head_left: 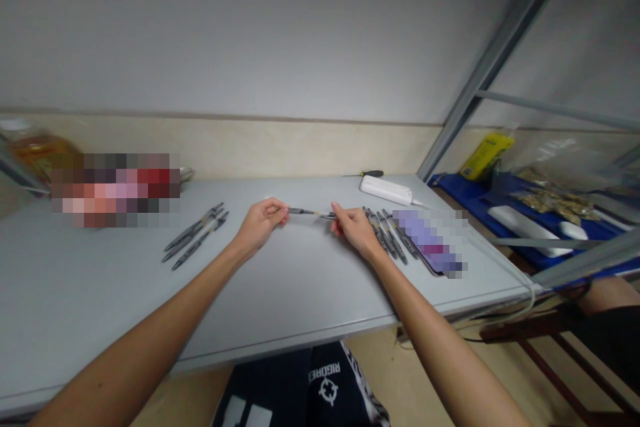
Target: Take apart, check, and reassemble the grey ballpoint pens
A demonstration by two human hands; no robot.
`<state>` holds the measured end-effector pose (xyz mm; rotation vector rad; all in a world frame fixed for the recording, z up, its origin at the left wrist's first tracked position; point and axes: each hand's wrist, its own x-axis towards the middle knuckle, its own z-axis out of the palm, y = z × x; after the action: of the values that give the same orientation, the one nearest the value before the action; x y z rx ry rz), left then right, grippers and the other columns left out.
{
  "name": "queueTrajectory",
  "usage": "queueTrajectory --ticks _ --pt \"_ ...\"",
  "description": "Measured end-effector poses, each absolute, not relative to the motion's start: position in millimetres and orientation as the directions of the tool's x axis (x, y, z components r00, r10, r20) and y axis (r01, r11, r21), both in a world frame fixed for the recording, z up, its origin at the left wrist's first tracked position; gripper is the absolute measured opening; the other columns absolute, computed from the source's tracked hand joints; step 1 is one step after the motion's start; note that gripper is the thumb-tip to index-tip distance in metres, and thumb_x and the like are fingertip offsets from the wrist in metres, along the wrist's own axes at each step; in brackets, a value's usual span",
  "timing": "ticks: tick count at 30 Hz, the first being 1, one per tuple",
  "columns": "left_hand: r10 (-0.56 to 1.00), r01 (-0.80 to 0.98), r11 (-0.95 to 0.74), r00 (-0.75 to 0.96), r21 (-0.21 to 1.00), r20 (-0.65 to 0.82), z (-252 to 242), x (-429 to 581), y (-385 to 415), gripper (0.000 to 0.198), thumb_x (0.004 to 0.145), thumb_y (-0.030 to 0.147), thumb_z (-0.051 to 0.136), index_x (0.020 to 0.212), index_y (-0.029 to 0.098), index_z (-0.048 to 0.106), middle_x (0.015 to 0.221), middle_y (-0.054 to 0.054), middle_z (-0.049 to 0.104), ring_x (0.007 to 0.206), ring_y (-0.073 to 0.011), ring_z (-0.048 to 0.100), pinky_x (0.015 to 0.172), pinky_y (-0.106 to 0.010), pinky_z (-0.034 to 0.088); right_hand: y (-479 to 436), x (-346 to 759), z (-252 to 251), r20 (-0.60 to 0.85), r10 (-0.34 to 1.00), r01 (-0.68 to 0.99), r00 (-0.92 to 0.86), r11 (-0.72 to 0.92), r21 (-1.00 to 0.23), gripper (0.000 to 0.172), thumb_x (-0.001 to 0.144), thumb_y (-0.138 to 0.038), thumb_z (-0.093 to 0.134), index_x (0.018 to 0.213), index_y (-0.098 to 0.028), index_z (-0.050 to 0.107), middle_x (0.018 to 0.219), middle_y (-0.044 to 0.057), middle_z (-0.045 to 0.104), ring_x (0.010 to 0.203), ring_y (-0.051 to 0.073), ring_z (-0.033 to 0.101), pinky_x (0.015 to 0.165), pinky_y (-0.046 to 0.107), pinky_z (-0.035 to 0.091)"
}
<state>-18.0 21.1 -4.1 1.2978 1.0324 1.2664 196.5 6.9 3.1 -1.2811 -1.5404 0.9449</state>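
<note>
A slim grey pen [303, 212] is stretched level between my two hands, above the middle of the desk. My left hand [265, 217] pinches one end of it between thumb and fingers. At the other end my right hand [349, 221] grips it, thumb on top, hiding part of that end. Off to the left lie several grey pens [196, 238] side by side at a slant. Close by my right hand, another group of similar pens [389, 237] rests on the desk, partly covered by that hand.
A phone-like item [427, 240], partly blurred out, lies right of the pens. Behind are a white power strip [386, 190] with its cable and a screwdriver [373, 173]. Blurred items [117, 190] and a bottle [37, 147] stand back left. A metal frame [470, 97] rises at right, near another person's leg [607, 297].
</note>
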Motion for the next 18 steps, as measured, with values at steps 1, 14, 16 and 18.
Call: queueTrajectory --ticks 1,14,16,18 --pt "0.989 -0.081 -0.128 0.069 0.988 0.133 -3.8 -18.5 21.6 0.032 0.057 0.039 0.074 0.072 0.014 0.060 0.058 0.000 0.060 0.054 -0.0104 0.052 0.057 -0.024 0.040 7.8 197.2 3.1 0.188 0.980 0.267 -0.064 0.198 -0.943 0.049 0.076 -0.058 0.051 0.053 -0.016 0.062 0.040 -0.003 0.047 0.039 0.009 0.041 0.045 0.023 0.032" --pt "0.991 -0.103 -0.124 0.039 0.987 0.129 -7.0 -22.3 24.0 0.029 0.059 0.036 0.072 0.071 0.014 0.060 0.057 0.000 0.059 0.055 -0.0104 0.052 0.057 -0.025 0.041 9.4 199.2 0.0 0.142 0.985 0.208 -0.094 0.159 -0.965 0.046 0.076 -0.055 0.052 0.054 -0.016 0.058 0.042 -0.003 0.048 0.038 0.008 0.039 0.040 0.022 0.030" --pt "0.991 -0.104 -0.130 0.031 0.986 0.134 -6.1 -21.5 23.6 0.028 0.059 0.036 0.072 0.071 0.014 0.060 0.056 0.000 0.059 0.054 -0.0102 0.052 0.057 -0.024 0.040 10.0 198.6 -0.7 0.154 0.985 0.219 -0.082 0.169 -0.961 0.045 0.077 -0.056 0.050 0.059 -0.016 0.060 0.043 -0.003 0.049 0.038 0.008 0.039 0.039 0.022 0.030" --pt "0.991 -0.107 -0.129 0.018 0.986 0.132 -5.3 -21.0 23.5 0.028 0.059 0.035 0.072 0.070 0.014 0.060 0.056 0.000 0.059 0.054 -0.0100 0.052 0.056 -0.024 0.040 10.9 198.0 -0.8 0.196 0.978 0.186 -0.070 0.206 -0.961 0.037 0.074 -0.053 0.056 0.074 -0.017 0.064 0.051 -0.003 0.054 0.042 0.009 0.044 0.040 0.021 0.033"
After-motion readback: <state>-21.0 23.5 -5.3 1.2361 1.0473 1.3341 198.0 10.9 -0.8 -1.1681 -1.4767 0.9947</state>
